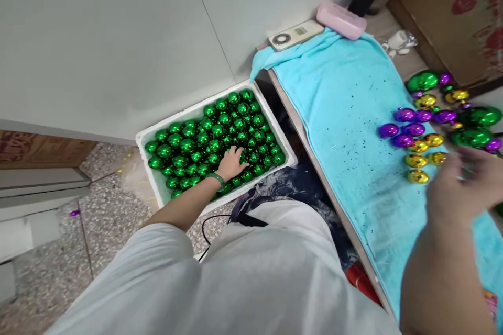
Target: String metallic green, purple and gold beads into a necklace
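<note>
Turquoise towel beside boxed green baubles, left hand spread over them; right hand blurred, grip unclear.

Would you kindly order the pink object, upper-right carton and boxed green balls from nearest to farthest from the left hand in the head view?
From the left hand:
1. Green balls, beneath and around it.
2. Pink object, above and to the right.
3. Carton, farther right.

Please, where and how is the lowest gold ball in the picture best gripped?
Probably pinch this gold ball by its left and right sides, coming from the near side: it is round, blue cloth borders it there, and another gold ball sits close behind.
</note>
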Available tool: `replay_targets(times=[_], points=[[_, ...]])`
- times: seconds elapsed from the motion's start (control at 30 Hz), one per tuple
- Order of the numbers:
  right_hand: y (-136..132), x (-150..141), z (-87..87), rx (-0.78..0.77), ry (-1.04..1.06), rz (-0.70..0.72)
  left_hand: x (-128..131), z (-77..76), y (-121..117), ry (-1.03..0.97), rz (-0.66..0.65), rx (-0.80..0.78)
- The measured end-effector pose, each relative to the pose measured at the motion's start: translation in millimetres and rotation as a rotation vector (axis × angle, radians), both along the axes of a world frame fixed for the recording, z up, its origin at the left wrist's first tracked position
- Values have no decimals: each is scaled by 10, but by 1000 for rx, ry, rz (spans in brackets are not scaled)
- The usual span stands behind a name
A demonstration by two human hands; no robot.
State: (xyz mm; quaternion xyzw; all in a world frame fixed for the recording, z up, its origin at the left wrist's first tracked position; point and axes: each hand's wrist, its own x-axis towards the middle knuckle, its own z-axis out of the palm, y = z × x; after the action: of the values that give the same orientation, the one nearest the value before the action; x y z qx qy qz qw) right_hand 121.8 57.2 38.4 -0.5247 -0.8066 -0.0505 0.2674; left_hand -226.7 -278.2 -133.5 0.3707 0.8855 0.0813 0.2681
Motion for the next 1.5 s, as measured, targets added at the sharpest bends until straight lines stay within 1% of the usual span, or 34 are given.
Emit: replay_targets(times=[0.03, 0.07, 0.1, 0.17, 0.2, 0.23, 0.27, 0.33, 0.4, 0.43, 0.5, 0.57, 0.63, 0.73, 0.8, 0.83, 0.9, 0.93, 0.97, 1.0, 1.03, 1.07, 1.13, 1.2, 1.23, 1.3, 1.37, 1.43, 1.5], points=[[-236, -325, 15, -11, 46, 139, 19, -58, 61, 0, -17, -16], [-482, -646, -14, -91, 46, 303, 23, -105, 133, -4, -38, -29], [-726, -953, -88, -210, 15, 450, 15, -139, 209, -10, -63, -39], [-1161, -1489, -346, -476, -188, 716, -23, -168, 351, -19, -105, -50], [-1332, -1707, -513, -581, -345, 821, -50, -163, 415, -18, -117, -53], [-1466, -1889, -690, -679, -529, 886, -81, -146, 476, -9, -119, -53], [-1559, -2035, -868, -754, -699, 901, -114, -122, 536, 6, -117, -50], [-1641, -2230, -1186, -823, -817, 882, -177, -63, 670, 48, -108, -45], [-1628, -2326, -1417, -865, -875, 843, -217, -18, 833, 72, -111, -85], [-1608, -2350, -1495, -883, -898, 827, -222, -8, 923, 73, -115, -118], [-1571, -2375, -1589, -920, -934, 798, -204, -15, 1105, 60, -115, -189], [-1549, -2398, -1634, -950, -951, 774, -164, -45, 1257, 47, -85, -237], [-1540, -2431, -1658, -973, -952, 758, -133, -74, 1346, 35, -37, -271], [-1552, -2480, -1641, -992, -917, 754, -163, -57, 1327, -4, 8, -260], [-1583, -2477, -1537, -997, -860, 748, -231, 47, 1230, -47, 17, -210], [-1602, -2454, -1445, -996, -830, 738, -272, 138, 1171, -66, 12, -183], [-1624, -2365, -1189, -968, -693, 717, -356, 402, 1070, -127, 2, -71], [-1612, -2303, -1039, -931, -586, 711, -399, 565, 1046, -169, -8, 22], [-1574, -2232, -887, -858, -406, 713, -440, 740, 1053, -288, 39, 237], [-1503, -2153, -742, -760, -243, 710, -477, 918, 1100, -410, 57, 415], [-1394, -2062, -610, -646, -112, 686, -502, 1091, 1194, -502, 47, 517], [-1249, -1960, -494, -532, -18, 637, -506, 1253, 1340, -563, 7, 565], [-881, -1730, -322, -355, 39, 485, -431, 1522, 1782, -602, -111, 623], [-490, -1504, -234, -261, 8, 327, -241, 1688, 2374, -596, -258, 627], [-319, -1411, -222, -237, -21, 265, -116, 1727, 2694, -581, -345, 618], [-62, -1284, -247, -217, -80, 187, 159, 1733, 3304, -528, -480, 580], [67, -1219, -314, -212, -117, 143, 426, 1684, 3782, -431, -509, 513], [98, -1177, -389, -203, -115, 105, 646, 1623, 4076, -323, -565, 432], [71, -1121, -448, -186, -87, 74, 797, 1568, 4211, -232, -600, 372]])
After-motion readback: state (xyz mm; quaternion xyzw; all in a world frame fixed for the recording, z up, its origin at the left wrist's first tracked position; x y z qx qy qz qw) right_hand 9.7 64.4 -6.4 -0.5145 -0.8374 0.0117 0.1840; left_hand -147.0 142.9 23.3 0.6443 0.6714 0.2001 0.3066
